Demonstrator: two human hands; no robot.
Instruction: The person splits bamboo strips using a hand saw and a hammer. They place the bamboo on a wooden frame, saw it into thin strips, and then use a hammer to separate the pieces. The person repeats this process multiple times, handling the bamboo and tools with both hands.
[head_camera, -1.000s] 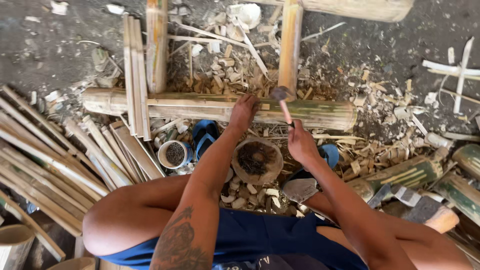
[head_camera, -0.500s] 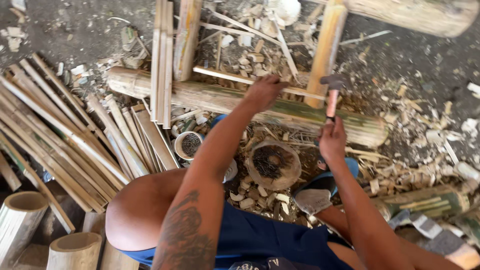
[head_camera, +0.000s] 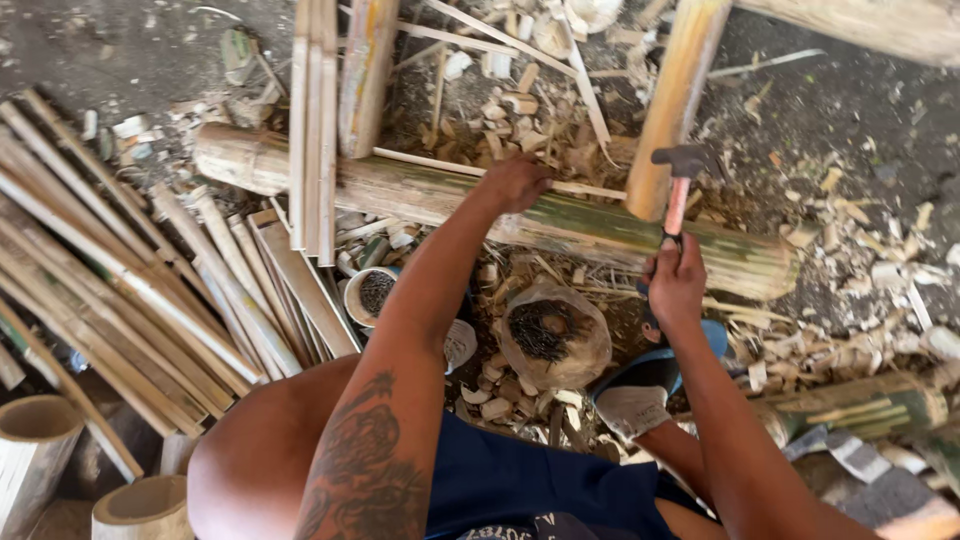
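Split bamboo slats (head_camera: 110, 290) fan out on the floor at left, with a small cup (head_camera: 372, 294) just right of them. The left hand (head_camera: 515, 182) presses on a long bamboo pole (head_camera: 590, 226) lying across the middle, fingers curled over a thin strip (head_camera: 440, 165) on it. Near of the pole sits a bag of nails (head_camera: 553, 335). The right hand (head_camera: 676, 285) has its fingers clenched around a hammer (head_camera: 680, 180), head raised above the pole's right end.

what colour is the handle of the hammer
Reddish-pink, on the hammer that the right hand holds; the head view shows it.
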